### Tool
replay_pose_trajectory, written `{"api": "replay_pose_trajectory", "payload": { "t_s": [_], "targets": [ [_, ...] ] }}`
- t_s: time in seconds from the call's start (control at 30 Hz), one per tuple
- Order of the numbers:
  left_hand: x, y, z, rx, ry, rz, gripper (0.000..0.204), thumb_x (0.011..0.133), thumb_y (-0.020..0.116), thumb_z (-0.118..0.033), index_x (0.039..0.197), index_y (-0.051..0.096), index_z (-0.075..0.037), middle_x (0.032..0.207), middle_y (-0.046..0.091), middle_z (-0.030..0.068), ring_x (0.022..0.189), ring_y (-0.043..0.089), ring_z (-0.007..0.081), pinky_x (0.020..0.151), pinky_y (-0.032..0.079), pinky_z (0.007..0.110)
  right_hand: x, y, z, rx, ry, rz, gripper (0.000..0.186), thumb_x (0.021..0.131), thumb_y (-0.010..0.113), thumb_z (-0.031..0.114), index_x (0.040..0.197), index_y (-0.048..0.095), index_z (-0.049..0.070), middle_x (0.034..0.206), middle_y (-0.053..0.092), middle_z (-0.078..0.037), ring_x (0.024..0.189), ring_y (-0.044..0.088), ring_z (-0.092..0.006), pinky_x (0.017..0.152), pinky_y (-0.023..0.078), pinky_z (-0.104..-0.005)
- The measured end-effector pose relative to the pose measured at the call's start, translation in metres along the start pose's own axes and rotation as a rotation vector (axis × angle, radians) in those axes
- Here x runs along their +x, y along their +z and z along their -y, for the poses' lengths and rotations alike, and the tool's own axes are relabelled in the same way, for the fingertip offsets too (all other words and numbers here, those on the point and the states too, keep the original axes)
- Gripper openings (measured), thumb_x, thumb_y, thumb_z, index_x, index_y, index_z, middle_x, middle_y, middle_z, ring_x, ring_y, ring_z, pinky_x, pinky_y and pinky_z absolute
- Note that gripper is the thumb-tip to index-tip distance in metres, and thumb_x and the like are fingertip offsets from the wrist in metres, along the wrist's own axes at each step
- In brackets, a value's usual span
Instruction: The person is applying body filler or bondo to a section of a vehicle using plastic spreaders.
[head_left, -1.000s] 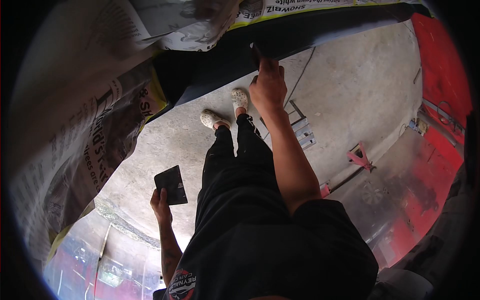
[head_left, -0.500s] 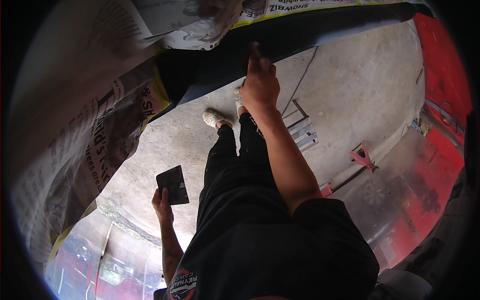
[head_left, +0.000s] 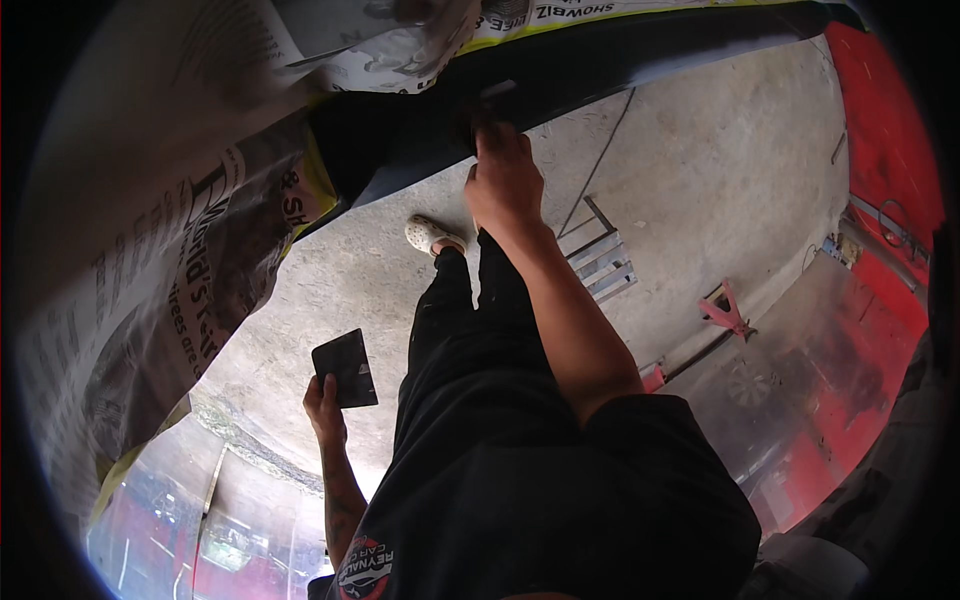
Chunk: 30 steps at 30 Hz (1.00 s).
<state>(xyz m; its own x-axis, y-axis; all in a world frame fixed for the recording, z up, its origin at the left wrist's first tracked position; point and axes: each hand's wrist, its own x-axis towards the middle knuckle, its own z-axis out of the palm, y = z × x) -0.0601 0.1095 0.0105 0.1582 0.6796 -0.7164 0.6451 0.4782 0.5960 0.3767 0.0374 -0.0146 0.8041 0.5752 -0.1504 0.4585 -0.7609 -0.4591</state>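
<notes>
My left hand (head_left: 322,402) hangs low at the left, its thumb and fingers closed on one edge of a flat black square plate (head_left: 345,370) with pale smudges. My right hand (head_left: 507,182) reaches up to a long black vehicle panel (head_left: 400,140), fingers bunched against its lower part. Whatever those fingers pinch is dark and blurred against the panel. Just beyond the fingertips a short pale streak (head_left: 498,90) shows; whether it belongs to a held tool or to the surface I cannot tell.
Newspaper masking (head_left: 150,260) with yellow tape (head_left: 318,175) borders the panel. On the concrete floor (head_left: 720,170) lie a metal frame (head_left: 600,255) and a dark line. A pink stand (head_left: 725,310) is at the right, before a red surface (head_left: 885,150). My shoe (head_left: 432,235) is below the panel.
My right hand has moved a little left and down along the panel, and now covers one of my shoes. The left hand and its plate have hardly moved.
</notes>
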Motion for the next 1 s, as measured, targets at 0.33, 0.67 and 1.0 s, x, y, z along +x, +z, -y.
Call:
{"api": "replay_pose_trajectory", "payload": {
  "t_s": [0.33, 0.67, 1.0],
  "targets": [
    [-0.003, 0.002, -0.004, -0.031, -0.005, -0.019, 0.022, 0.097, 0.060, -0.022, 0.091, 0.063, -0.001, 0.079, 0.061, -0.0011, 0.070, 0.049, 0.0066, 0.063, 0.040, 0.025, 0.023, -0.018, -0.026, -0.083, 0.179, -0.012, 0.049, 0.078, 0.056, -0.003, 0.126, 0.054, 0.009, 0.120, 0.055, -0.013, 0.112, 0.054, -0.0359, 0.090, 0.052, -0.0470],
    [-0.004, 0.005, -0.012, 0.005, 0.001, -0.023, 0.021, 0.097, 0.060, -0.021, 0.089, 0.062, -0.002, 0.078, 0.059, -0.0016, 0.070, 0.046, 0.0063, 0.062, 0.038, 0.026, 0.014, 0.000, -0.011, -0.051, 0.071, 0.002, 0.063, 0.076, 0.059, -0.003, 0.135, 0.053, 0.017, 0.122, 0.055, -0.009, 0.114, 0.054, -0.0341, 0.092, 0.052, -0.0440],
    [0.002, -0.004, 0.000, 0.010, -0.016, 0.038, 0.026, 0.097, 0.061, -0.027, 0.097, 0.064, -0.001, 0.086, 0.064, 0.0036, 0.077, 0.053, 0.0107, 0.069, 0.043, 0.027, 0.011, -0.032, -0.042, 0.132, 0.151, 0.040, 0.055, 0.077, 0.051, -0.005, 0.130, 0.057, 0.011, 0.122, 0.060, -0.015, 0.108, 0.056, -0.0376, 0.095, 0.047, -0.0463]
  ]
}}
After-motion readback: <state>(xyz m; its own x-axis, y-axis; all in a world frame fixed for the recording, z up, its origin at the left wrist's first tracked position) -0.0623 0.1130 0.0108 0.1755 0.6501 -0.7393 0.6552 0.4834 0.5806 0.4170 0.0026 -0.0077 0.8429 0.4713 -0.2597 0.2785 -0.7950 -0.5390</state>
